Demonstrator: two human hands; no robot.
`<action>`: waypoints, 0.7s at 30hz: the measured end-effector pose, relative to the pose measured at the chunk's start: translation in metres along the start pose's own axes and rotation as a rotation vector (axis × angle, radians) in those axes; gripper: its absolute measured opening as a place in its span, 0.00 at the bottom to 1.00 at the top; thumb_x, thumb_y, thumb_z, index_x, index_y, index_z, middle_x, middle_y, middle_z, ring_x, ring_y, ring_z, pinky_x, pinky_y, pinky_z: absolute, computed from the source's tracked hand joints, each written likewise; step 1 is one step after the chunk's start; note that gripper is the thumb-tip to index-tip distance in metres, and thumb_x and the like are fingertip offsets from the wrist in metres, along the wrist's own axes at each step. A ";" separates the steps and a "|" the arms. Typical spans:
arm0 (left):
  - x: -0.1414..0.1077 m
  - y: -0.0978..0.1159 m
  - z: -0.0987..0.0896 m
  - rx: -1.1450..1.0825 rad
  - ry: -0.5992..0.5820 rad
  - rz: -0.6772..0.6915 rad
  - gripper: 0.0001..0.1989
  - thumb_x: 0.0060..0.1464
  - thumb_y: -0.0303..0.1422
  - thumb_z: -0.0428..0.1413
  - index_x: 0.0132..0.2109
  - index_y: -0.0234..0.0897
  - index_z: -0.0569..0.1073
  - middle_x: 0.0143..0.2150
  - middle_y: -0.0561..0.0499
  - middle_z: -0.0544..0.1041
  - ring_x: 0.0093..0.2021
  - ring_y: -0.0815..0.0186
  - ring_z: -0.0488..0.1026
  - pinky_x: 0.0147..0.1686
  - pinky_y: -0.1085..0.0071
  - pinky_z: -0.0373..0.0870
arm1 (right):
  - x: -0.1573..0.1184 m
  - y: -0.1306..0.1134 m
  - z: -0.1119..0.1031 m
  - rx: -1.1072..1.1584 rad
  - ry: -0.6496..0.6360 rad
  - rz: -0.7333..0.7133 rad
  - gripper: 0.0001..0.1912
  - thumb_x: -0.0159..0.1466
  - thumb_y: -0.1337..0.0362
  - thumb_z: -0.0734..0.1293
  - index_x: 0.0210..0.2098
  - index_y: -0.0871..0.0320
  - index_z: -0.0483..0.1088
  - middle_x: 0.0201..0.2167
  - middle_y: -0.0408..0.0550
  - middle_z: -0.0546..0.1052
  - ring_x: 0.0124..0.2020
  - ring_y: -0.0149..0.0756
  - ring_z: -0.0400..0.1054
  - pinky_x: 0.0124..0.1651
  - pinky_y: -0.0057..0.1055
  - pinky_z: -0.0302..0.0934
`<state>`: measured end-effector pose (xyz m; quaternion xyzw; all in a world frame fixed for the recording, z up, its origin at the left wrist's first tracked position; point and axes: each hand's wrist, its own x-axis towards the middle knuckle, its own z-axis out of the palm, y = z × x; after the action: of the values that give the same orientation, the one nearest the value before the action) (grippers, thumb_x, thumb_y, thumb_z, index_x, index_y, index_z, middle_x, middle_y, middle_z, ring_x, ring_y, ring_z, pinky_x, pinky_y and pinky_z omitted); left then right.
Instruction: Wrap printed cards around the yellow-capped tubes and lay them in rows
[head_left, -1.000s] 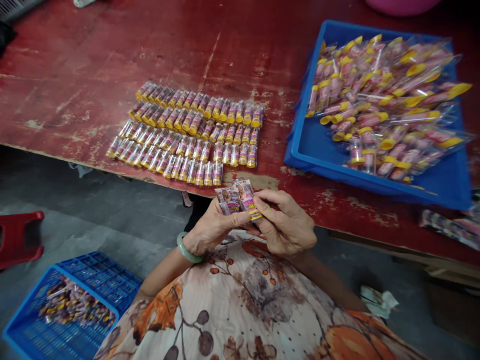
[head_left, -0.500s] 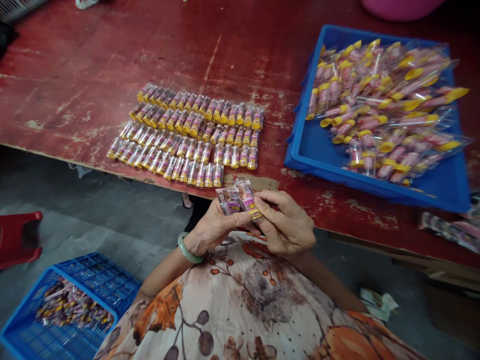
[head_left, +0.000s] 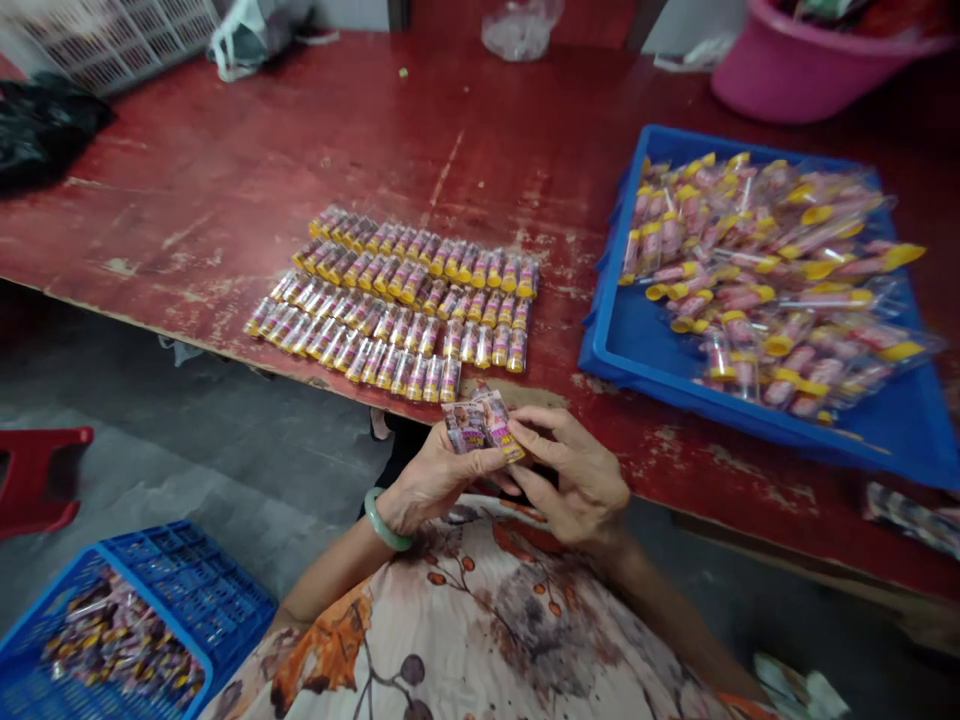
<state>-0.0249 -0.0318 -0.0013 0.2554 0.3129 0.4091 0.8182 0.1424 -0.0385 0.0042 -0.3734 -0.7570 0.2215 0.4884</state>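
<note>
Near the table's front edge, my left hand (head_left: 431, 475) is closed around small printed packets (head_left: 466, 428) in purple, white and yellow, its thumb lying across their lower part. My right hand (head_left: 577, 475) pinches the right-hand packet (head_left: 498, 420) at its side between thumb and fingers. How many lie underneath is hidden. Just beyond my hands, clear tubes with yellow ends and printed labels (head_left: 386, 325) lie side by side in several rows on the red table (head_left: 225, 170).
On the right, a blue tray (head_left: 645, 350) holds a heap of bagged yellow-capped tubes (head_left: 750, 270). A pink tub (head_left: 795, 70) stands behind it. At lower left are a blue crate (head_left: 202, 590) of similar pieces and a red stool (head_left: 45, 480). A black bag (head_left: 45, 125) lies far left.
The view has tilted up, showing more of the table's far side. Both hands keep their hold on the packets, with only slight finger movement.
</note>
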 end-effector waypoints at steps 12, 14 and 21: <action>0.009 0.028 -0.023 0.272 0.042 0.203 0.17 0.42 0.41 0.68 0.32 0.30 0.77 0.23 0.50 0.76 0.20 0.71 0.68 0.19 0.76 0.66 | 0.064 0.018 0.031 0.527 -0.076 0.669 0.23 0.48 0.64 0.77 0.43 0.58 0.74 0.32 0.46 0.79 0.31 0.34 0.73 0.33 0.29 0.68; 0.012 0.032 -0.031 0.217 0.118 0.233 0.18 0.42 0.41 0.67 0.35 0.30 0.78 0.24 0.49 0.77 0.20 0.72 0.69 0.17 0.77 0.62 | 0.087 0.025 0.043 0.647 -0.001 0.751 0.21 0.45 0.65 0.76 0.39 0.58 0.75 0.31 0.45 0.78 0.30 0.32 0.72 0.32 0.28 0.68; 0.008 0.042 -0.051 -0.095 0.356 0.298 0.16 0.53 0.39 0.60 0.37 0.26 0.77 0.30 0.45 0.78 0.27 0.70 0.74 0.24 0.78 0.68 | 0.172 0.089 0.102 0.592 0.242 0.899 0.09 0.44 0.70 0.72 0.18 0.61 0.66 0.13 0.37 0.66 0.14 0.22 0.57 0.16 0.21 0.52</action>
<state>-0.0793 0.0053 -0.0103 0.1838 0.3916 0.5784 0.6916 0.0393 0.1545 -0.0021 -0.5295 -0.3669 0.5671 0.5133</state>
